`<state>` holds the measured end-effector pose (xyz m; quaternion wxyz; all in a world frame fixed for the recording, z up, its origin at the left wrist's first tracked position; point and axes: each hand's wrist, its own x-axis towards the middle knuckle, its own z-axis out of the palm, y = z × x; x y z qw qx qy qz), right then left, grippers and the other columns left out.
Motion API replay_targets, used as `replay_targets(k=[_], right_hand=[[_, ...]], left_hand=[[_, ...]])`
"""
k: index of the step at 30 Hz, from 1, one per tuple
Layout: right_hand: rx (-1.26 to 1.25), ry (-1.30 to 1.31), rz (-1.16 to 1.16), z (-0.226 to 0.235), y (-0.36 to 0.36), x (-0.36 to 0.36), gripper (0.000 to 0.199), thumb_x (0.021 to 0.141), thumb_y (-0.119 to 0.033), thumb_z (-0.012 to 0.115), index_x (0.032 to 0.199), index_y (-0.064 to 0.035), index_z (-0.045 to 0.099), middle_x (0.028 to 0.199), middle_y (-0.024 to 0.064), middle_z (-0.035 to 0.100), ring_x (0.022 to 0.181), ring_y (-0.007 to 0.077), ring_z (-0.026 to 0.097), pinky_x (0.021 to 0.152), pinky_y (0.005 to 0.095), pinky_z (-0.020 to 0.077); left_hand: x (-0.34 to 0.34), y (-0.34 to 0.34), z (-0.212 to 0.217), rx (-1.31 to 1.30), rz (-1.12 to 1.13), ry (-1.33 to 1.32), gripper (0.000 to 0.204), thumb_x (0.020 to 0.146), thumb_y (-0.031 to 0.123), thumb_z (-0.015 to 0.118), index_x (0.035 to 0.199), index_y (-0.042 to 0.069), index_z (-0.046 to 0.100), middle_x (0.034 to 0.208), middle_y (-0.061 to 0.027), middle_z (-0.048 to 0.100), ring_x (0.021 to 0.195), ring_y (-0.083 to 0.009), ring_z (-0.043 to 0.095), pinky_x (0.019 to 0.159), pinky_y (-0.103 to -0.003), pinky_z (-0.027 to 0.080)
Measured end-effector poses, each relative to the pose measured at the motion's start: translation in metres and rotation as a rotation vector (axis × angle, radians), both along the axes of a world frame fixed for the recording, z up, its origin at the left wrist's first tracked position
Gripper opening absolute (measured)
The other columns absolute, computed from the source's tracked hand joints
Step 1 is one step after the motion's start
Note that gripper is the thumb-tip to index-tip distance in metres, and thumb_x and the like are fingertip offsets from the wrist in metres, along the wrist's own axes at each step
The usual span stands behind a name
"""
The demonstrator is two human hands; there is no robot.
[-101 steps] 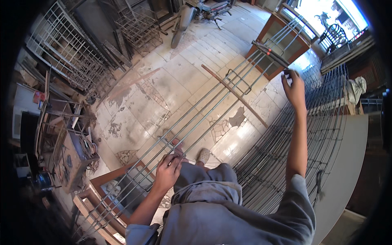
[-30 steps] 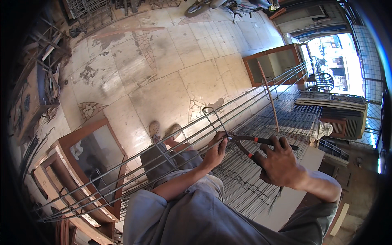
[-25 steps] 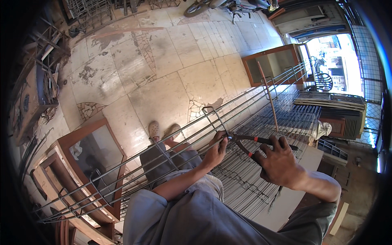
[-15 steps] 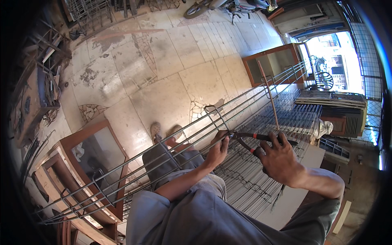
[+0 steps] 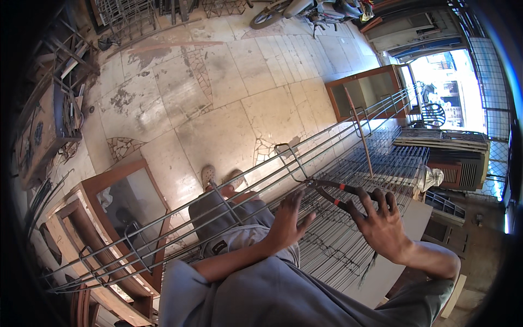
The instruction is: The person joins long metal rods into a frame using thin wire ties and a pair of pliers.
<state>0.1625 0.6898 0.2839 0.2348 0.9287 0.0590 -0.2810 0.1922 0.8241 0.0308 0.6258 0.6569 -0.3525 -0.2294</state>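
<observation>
A long steel rebar cage [image 5: 225,203] runs from the lower left to the far right, its bars crossed by bent stirrups. My right hand [image 5: 381,224] grips a pair of pincers [image 5: 333,189] with dark handles and red bands, fingers spread along the handles. The pincers' jaws are at the near lower corner of a stirrup [image 5: 296,159], where it meets a bar; the tie there is too small to make out. Just short of that joint, my left hand [image 5: 286,222] is off the bars with its fingers apart and nothing visible in it.
Stacked wire mesh and thin rods [image 5: 332,245] lie beneath the cage on my right. A thin brown rod [image 5: 359,131] leans across the cage. Wooden-framed glass cabinets [image 5: 143,191] stand lower left and far right [image 5: 376,82]. A motorcycle [image 5: 294,12] is at the back.
My left hand has let go at the joint and drawn back toward me, its fingers opening. My right hand's fingers have spread wider on the pincers, whose jaws stay at the joint.
</observation>
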Motion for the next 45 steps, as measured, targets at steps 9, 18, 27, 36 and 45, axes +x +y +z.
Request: replay_targets(k=[9,18,27,36,45], right_hand=[[0.358,0.052,-0.493,0.023,-0.015,0.020,0.025,0.093,-0.022,0.065,0.111,-0.0044,0.063,0.115,0.0223,0.057,0.096,0.0428,0.064,0.081,0.0506,0.0555],[0.651,0.253,-0.748,0.016,-0.072,0.037,0.028,0.097,-0.026,0.063,0.109,-0.0008,0.068,0.097,0.0178,0.064,0.085,0.0354,0.065,0.080,0.0441,0.0510],[0.622,0.217,-0.685,0.005,-0.091,0.029,0.033,0.099,-0.035,0.058,0.112,-0.0062,0.068,0.129,0.0223,0.051,0.097,0.0372,0.064,0.096,0.0440,0.0475],[0.626,0.375,-0.943,0.016,-0.100,0.034,0.031,0.098,-0.034,0.061,0.110,-0.0063,0.068,0.126,0.0200,0.050,0.123,0.0349,0.046,0.103,0.0455,0.0406],[0.973,0.354,-0.786,-0.024,-0.154,-0.025,0.032,0.095,-0.032,0.065,0.110,-0.0035,0.069,0.109,0.0148,0.059,0.107,0.0301,0.054,0.094,0.0413,0.0436]], left_hand=[[0.064,-0.006,0.039,0.092,-0.081,-0.336,0.066,0.090,0.037,0.070,0.140,0.002,0.044,0.131,-0.0181,0.050,0.117,-0.0362,0.052,0.102,-0.048,0.044],[0.054,-0.011,0.008,0.326,-0.240,-0.555,0.058,0.093,0.039,0.063,0.136,0.001,0.050,0.116,-0.0150,0.063,0.109,-0.0313,0.061,0.096,-0.042,0.049],[0.059,-0.009,0.011,0.308,-0.172,-0.349,0.059,0.094,0.039,0.062,0.137,0.001,0.048,0.117,-0.0171,0.063,0.109,-0.0335,0.061,0.095,-0.042,0.049],[0.061,-0.025,0.027,0.314,-0.170,-0.344,0.064,0.090,0.040,0.069,0.136,0.001,0.048,0.130,-0.0196,0.055,0.117,-0.0359,0.056,0.100,-0.045,0.046],[0.061,-0.016,0.029,0.010,0.039,-0.119,0.057,0.079,0.027,0.082,0.127,0.007,0.059,0.127,-0.0161,0.056,0.113,-0.0367,0.059,0.097,-0.045,0.050]])
